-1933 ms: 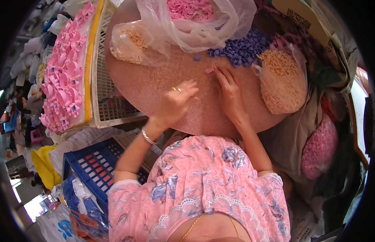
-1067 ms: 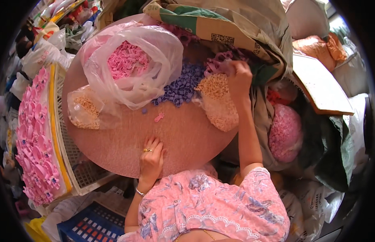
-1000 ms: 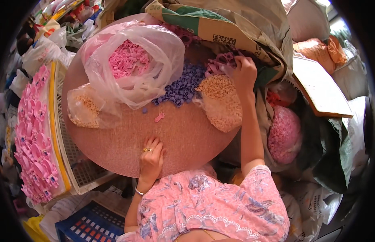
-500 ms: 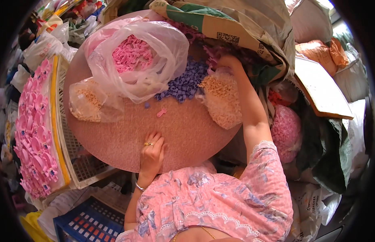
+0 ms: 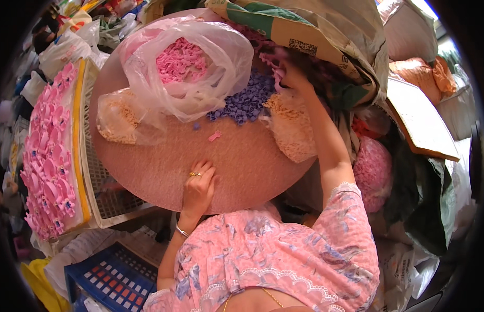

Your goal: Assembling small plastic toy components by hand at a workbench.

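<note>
My left hand (image 5: 199, 186) rests on the near part of a round reddish-brown table (image 5: 169, 171), fingers lying on the surface and holding nothing. My right hand (image 5: 295, 78) reaches to the mouth of a big paper sack (image 5: 325, 26) at the far right, among pink plastic pieces (image 5: 274, 61); shadow hides its fingertips. Under that forearm lies a clear bag of small peach-coloured pieces (image 5: 291, 125). Left of it spreads a pile of blue-purple pieces (image 5: 247, 100). A single pink piece (image 5: 215, 136) lies mid-table.
An open plastic bag of pink pieces (image 5: 182, 61) stands at the back, with a smaller bag of peach pieces (image 5: 117, 119) beside it. Pink parts (image 5: 49, 156) fill a tray on a crate at left. A blue basket (image 5: 109, 281) sits lower left; a pink-filled bag (image 5: 373, 174) at right.
The whole view has shifted slightly. My right hand has gone a little deeper into shadow at the sack's mouth. My left hand stays resting on the table.
</note>
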Available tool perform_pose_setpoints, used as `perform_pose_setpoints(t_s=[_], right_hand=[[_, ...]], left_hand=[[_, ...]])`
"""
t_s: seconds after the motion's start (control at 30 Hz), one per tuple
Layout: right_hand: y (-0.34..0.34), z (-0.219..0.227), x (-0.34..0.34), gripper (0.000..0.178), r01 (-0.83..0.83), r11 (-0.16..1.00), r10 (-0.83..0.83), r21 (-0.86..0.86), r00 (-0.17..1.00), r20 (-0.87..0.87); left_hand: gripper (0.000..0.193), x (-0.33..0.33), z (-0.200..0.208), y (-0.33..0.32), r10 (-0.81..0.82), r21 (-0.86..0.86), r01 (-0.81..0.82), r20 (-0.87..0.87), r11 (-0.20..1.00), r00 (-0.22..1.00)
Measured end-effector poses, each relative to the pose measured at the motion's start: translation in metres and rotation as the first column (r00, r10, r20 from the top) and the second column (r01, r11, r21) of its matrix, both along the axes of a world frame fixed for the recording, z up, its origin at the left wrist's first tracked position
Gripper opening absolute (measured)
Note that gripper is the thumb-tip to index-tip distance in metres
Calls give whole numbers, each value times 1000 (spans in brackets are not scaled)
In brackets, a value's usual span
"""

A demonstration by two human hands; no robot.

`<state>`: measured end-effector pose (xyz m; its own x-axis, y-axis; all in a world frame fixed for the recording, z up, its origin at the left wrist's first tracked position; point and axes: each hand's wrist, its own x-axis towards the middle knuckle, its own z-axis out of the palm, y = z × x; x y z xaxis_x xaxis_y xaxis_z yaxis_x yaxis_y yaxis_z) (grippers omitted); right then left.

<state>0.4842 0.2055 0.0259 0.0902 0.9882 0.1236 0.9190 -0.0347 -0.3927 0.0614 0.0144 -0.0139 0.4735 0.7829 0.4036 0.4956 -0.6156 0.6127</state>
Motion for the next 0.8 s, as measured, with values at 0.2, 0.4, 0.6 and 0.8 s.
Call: perform_pose_setpoints(t_s=[0.2,0.4,0.6,0.8], right_hand=[[-75,71,-113,53,-174,921,99,349,970,222],[-157,50,-196,47,-215,891,139,399,968,210],[-204,-2,-274,54,-168,973,204,160,947,-246],[-202,18,-254,59,-258,949,312,183,860,-404]], left_hand=[[25,-5,-16,1,44,-7,-44,107,999,993],[50,-10,3,4,235,-83,-221,264,972,935],[62,-8,10,-2,208,-58,-199,275,978,939],[47,-26,5,-1,512,26,-515,68,857,856]])
